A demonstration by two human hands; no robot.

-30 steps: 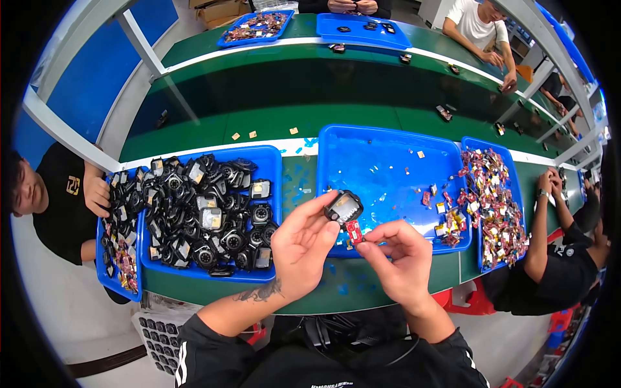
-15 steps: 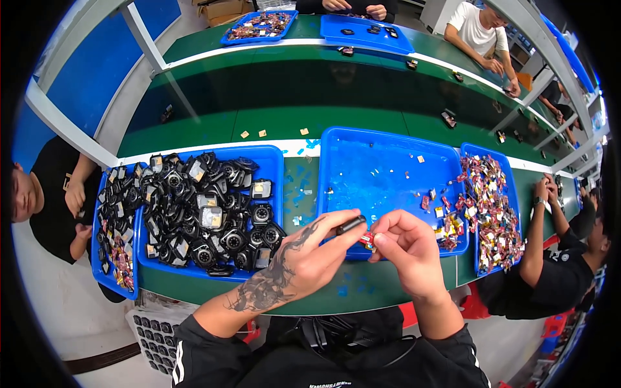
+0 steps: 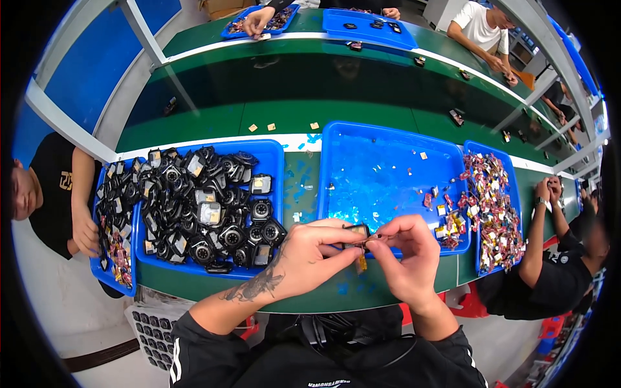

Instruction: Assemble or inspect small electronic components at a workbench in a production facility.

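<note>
- At a green bench (image 3: pixel 349 294), a person works with 2 bare hands close together, low over the near edge of a blue tray (image 3: pixel 375 187).
- The left hand (image 3: pixel 310 249) closes narrowly around a small black case (image 3: pixel 358 229), whose rim shows beyond the fingers.
- The right hand (image 3: pixel 411 258) brings thumb and forefinger tight on a thin reddish part (image 3: pixel 374 239) beside the case; whether the 2 pieces are attached is too small to tell.
- An amber strip (image 3: pixel 361 264) hangs beside the left thumb, below the case.
- Good handling here, in this caption's judgement, starts with the left hand: a firm hold on the rim, with the opening clear of the thumb.
- The right fingertips do best with a light pinch and short, straight movements; a twist could crease the strip or tear something fine.
- A slight tilt of the case toward the eyes would likely help, since the fingers hide the contact point.
- A heap of black cases (image 3: pixel 210 212) fills the left side, and a heap of red and yellow parts (image 3: pixel 495 213) the right.
</note>
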